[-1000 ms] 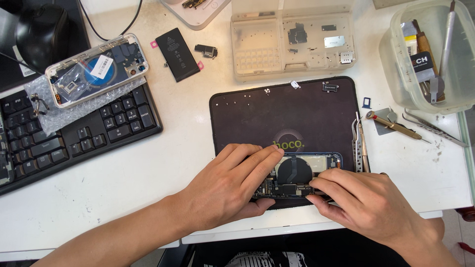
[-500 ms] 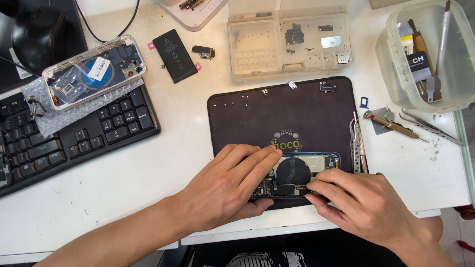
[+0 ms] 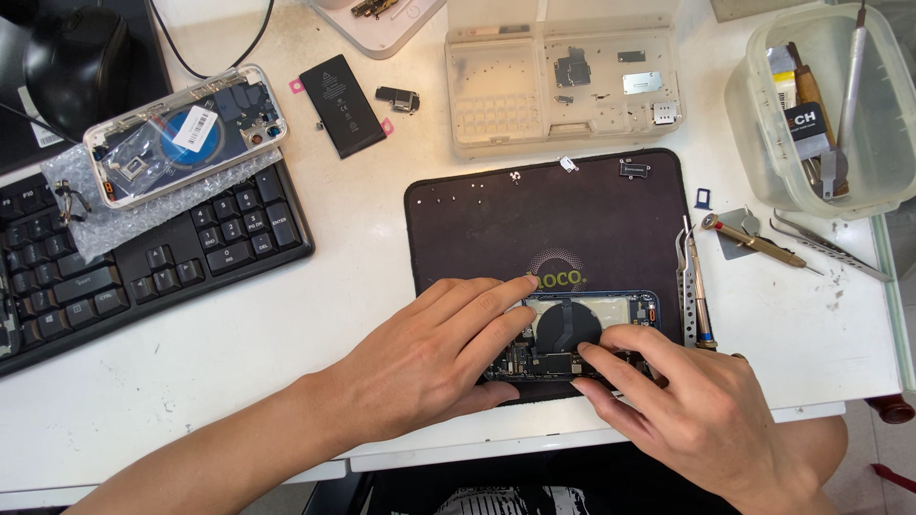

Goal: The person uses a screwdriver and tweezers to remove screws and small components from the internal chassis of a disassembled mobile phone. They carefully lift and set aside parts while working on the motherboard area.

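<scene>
Little is being moved vs. earlier frames: both hands are being kept on the phone (image 3: 587, 334), fingertips shifted only slightly. Phone is lying opened, near front edge of mat (image 3: 496, 219) on the surface. Left hand (image 3: 434, 358) is being pressed flat on phone's left end, fingers together; right hand (image 3: 687, 410) is being pinched at lower edge w/ fingertips. Likely light, stiff, fragile inside; best gripped by frame edges, not exposed parts. Tweezers (image 3: 684, 286) are lying just beside.
</scene>
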